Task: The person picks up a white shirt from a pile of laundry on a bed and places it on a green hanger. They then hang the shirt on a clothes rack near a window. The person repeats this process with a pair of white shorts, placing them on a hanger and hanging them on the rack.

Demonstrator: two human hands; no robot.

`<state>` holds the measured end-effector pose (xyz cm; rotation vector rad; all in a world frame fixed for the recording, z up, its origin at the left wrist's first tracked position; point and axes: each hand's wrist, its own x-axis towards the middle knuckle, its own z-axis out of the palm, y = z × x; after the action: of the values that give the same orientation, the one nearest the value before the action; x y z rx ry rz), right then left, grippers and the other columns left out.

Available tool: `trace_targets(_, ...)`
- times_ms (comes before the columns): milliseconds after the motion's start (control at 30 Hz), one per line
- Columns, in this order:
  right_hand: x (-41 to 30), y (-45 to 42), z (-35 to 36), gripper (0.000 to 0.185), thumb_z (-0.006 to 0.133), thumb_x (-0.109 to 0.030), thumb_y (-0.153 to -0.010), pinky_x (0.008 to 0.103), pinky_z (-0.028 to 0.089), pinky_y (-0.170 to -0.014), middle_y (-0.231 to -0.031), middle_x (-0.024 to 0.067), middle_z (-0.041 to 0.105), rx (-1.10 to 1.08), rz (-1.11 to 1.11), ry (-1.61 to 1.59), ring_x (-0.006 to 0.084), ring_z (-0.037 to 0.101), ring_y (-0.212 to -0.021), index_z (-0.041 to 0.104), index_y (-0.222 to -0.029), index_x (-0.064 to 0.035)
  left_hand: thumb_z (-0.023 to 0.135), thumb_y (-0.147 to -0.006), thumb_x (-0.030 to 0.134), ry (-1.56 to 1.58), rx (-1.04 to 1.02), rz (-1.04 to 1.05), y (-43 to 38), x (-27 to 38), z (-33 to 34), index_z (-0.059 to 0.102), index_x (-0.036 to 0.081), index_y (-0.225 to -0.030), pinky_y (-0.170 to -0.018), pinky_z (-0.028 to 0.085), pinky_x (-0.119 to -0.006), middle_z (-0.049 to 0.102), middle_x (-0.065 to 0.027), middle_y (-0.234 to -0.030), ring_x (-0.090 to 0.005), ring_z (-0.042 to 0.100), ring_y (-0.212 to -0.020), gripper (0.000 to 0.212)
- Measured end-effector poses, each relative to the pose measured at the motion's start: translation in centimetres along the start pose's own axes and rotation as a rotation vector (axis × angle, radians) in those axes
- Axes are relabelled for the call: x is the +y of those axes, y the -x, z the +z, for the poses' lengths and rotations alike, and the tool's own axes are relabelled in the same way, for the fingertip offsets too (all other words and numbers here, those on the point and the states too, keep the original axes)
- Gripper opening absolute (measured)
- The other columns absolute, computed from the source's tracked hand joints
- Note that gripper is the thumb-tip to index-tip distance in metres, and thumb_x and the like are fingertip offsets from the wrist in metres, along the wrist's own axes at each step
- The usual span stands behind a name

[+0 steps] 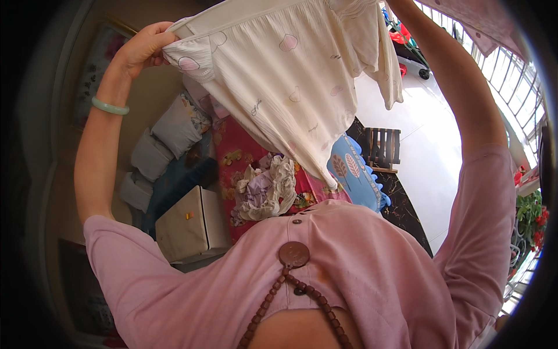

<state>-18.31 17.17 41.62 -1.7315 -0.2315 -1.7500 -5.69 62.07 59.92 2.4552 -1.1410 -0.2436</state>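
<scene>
A cream long-sleeved garment printed with pink hearts and script hangs stretched out at the top of the view. My left hand pinches its edge at the upper left; a pale green bangle circles that wrist. My right arm reaches up at the upper right, its hand beyond the picture's top edge, so what it holds is hidden. Beneath the garment, a rumpled pile of cream and lilac cloth lies on a red floral cover. A blue cloth with a leaf print and ruffled edge lies to the right of the pile.
Grey-white pillows and a pale box-like cabinet stand at the left. On the right are a small slatted wooden stool, a white floor, window bars and red-flowered plants. Pink cloth hangs at the upper right.
</scene>
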Motion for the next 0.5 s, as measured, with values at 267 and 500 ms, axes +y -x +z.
trace_targets(267, -6.2, -0.7, 2.0, 0.015, 0.060, -0.005, -0.071, 0.0406, 0.048, -0.064, -0.080, 0.0235, 0.065, 0.065, 0.100, 0.494, 0.0343, 0.064, -0.076, 0.066, -0.084, 0.0009, 0.061, -0.077, 0.022, 0.033, 0.062, -0.024, 3.5, 0.2, -1.5, 0.062, 0.008, -0.103, -0.050, 0.038, -0.017, 0.060, 0.0023, -0.073, -0.0055, 0.051, -0.056, 0.029)
trace_targets(500, -5.9, -2.3, 2.9, 0.012, 0.056, -0.001, -0.068, 0.0432, 0.046, -0.064, -0.076, 0.0249, 0.063, 0.070, -0.015, 0.550, 0.0387, 0.062, -0.074, 0.064, -0.076, 0.0015, 0.061, -0.078, 0.020, 0.009, 0.008, -0.045, 5.1, 0.6, -3.0, 0.061, 0.007, -0.106, -0.053, 0.039, -0.017, 0.061, 0.0036, -0.080, -0.0034, 0.052, -0.063, 0.031)
